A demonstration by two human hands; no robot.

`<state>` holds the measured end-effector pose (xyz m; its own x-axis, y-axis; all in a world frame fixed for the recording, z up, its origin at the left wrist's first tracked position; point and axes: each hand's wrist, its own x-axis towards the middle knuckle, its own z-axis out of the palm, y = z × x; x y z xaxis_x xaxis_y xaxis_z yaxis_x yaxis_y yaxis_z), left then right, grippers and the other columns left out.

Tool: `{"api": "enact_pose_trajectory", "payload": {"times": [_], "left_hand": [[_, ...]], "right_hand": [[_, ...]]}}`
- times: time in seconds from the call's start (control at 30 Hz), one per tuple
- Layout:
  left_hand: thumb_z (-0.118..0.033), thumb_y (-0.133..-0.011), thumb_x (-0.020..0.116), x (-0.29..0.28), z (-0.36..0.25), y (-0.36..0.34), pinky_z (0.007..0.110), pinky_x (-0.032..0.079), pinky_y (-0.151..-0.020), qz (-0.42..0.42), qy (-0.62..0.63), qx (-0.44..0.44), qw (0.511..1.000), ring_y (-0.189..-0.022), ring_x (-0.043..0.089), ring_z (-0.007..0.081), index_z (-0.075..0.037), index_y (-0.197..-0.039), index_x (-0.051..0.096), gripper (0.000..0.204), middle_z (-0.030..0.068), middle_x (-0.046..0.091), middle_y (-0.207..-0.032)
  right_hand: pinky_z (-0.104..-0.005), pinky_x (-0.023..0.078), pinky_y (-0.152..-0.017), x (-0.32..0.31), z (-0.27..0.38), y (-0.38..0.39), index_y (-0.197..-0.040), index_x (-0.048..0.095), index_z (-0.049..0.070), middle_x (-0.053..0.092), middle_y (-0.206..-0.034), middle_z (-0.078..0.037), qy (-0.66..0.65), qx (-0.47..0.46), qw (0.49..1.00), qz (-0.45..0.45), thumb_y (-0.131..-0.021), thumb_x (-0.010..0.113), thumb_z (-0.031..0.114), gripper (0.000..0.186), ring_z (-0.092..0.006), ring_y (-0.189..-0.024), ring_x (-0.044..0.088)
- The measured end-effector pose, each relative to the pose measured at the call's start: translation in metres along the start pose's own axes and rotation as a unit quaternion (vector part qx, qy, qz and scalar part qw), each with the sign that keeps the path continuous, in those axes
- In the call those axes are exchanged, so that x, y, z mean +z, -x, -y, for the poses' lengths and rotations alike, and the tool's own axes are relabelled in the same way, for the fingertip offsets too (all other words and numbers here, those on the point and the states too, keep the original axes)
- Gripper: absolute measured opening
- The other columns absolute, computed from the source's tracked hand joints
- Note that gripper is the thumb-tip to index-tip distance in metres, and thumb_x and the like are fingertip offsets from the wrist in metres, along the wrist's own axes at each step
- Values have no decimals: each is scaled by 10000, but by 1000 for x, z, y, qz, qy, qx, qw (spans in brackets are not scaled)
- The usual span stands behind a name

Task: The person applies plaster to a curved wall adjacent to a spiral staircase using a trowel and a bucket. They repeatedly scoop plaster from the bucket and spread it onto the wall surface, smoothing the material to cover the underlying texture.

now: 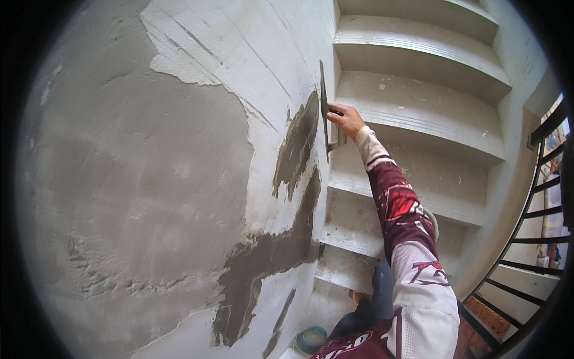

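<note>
My right hand (345, 119) is raised against the wall and grips the handle of a flat steel plastering trowel (324, 110), whose blade stands edge-on against the wall surface. Just left of the blade is a dark patch of wet grey plaster (297, 146). More wet plaster (263, 257) runs lower down the wall. The sleeve on my right arm (406, 239) is maroon and white. My left hand is not in view.
The wall (149, 179) on the left carries a broad area of lighter grey plaster and a bare white area above. Curved concrete stair steps (418, 119) rise at the right. A black metal railing (526, 239) stands far right. A round greenish bucket (310, 341) sits below.
</note>
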<state>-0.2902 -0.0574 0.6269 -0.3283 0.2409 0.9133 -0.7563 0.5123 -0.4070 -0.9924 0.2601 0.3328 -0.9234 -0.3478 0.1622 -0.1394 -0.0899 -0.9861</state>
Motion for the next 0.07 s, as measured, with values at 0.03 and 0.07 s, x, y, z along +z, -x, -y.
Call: {"api": "enact_pose_trajectory", "payload": {"times": [0.03, 0.07], "left_hand": [[-513, -946, 461, 3, 2, 3, 572, 206, -1077, -2, 18, 4, 1000, -1311, 273, 436, 133, -1403, 177, 840, 317, 236, -1435], [-513, -946, 461, 5, 0, 1, 572, 206, -1077, -3, 15, 6, 1000, -1311, 273, 436, 133, -1403, 177, 840, 317, 236, -1435]], "right_hand": [[-254, 437, -968, -3, -12, -14, -1307, 559, -17, 650, -1199, -99, 12, -14, 1000, 7, -920, 624, 144, 425, -160, -1104, 580], [-254, 437, -968, 0, -16, -20, -1307, 559, -17, 650, -1199, -99, 8, -14, 1000, 9, -920, 624, 144, 425, -160, -1104, 580]]}}
